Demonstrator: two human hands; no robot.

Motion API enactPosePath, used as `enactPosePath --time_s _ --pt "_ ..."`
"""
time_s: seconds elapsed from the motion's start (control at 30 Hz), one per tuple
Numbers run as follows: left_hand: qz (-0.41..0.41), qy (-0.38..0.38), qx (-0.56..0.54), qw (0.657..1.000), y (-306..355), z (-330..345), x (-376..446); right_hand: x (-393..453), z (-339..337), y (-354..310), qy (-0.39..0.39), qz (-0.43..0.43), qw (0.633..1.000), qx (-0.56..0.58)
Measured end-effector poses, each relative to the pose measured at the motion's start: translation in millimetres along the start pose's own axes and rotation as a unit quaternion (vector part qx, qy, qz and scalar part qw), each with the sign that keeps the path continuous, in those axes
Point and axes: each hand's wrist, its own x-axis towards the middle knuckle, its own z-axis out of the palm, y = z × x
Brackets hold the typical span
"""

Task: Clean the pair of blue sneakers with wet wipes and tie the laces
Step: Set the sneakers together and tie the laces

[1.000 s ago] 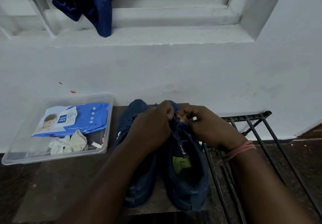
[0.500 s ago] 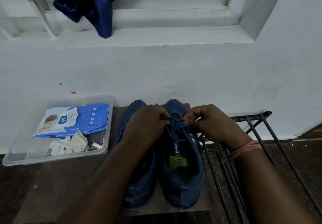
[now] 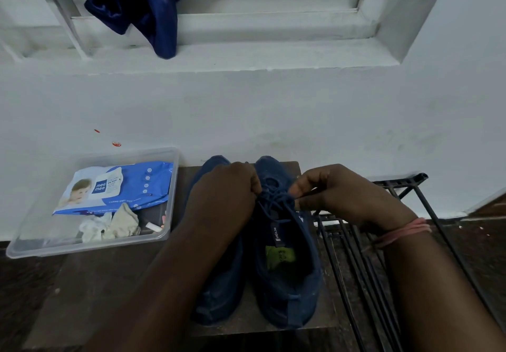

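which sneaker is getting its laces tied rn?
The right-hand sneaker, the one with the green insole label; both hands pinch its laces. The left-hand sneaker lies mostly under the left forearm.

Dark wooden table [image 3: 104,283] by the wall

Blue sneakers [image 3: 287,269] under the fingers [image 3: 298,187]; clear tray [image 3: 90,245] left of them.

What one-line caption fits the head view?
Both hands, left hand and right hand, pinch the laces of the right blue sneaker beside a wet wipes pack.
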Motion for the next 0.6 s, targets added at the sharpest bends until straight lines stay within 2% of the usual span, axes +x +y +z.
enactPosePath --time_s 0.13,0.3,0.5,0.6 --pt "0.003 -0.04 0.037 0.999 3.4 -9.4 -2.2 0.6 3.4 -2.8 -0.007 -0.012 1.0 -0.026" --pt "0.051 -0.028 0.039 0.998 5.6 -6.1 -6.4 1.1 7.6 -4.2 0.0 -0.028 0.999 -0.029" --pt "-0.003 -0.041 -0.101 0.994 0.1 -4.8 -3.3 0.4 7.6 -3.6 -0.029 0.003 0.995 0.091" --pt "-0.004 -0.05 -0.105 0.993 -0.9 -2.8 -3.3 0.8 5.5 -0.4 -0.035 0.004 0.994 0.105"
